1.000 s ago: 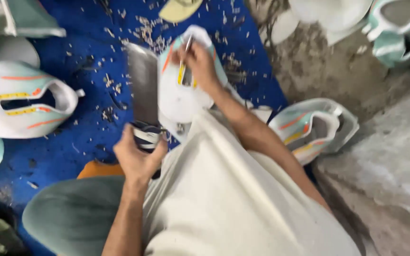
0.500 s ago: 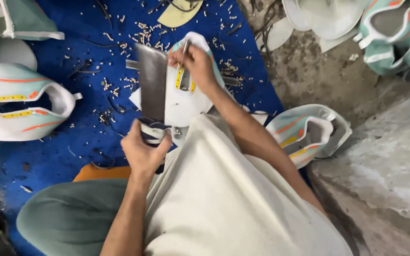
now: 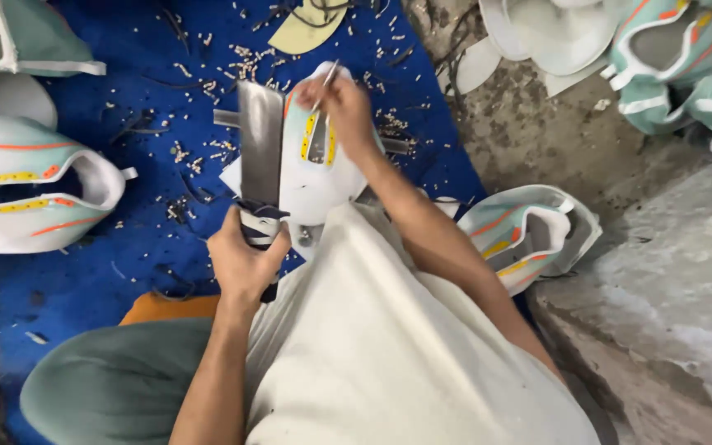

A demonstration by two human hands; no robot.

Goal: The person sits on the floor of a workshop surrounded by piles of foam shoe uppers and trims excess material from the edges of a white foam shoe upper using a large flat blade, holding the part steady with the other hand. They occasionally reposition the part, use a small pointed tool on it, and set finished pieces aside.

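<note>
My left hand [image 3: 245,259] grips the dark taped handle of a broad flat metal blade [image 3: 260,144], which stands upright over the blue mat. My right hand [image 3: 344,111] pinches a thin metal punch [image 3: 325,82] and rests it on a white and mint shoe upper [image 3: 315,177] with yellow eyelet strips. The blade sits just left of that upper, close to the punch. A white cloth covers my lap below both arms.
A blue mat [image 3: 150,247] is strewn with small white punch scraps. Finished shoe uppers lie at the left [image 3: 35,194], at the right [image 3: 529,235] and piled at the top right [image 3: 669,58]. Rough concrete floor [image 3: 661,272] lies to the right.
The blade has swung up and right, closer to the shoe upper. My right hand with the punch stays on the upper, shifted slightly.
</note>
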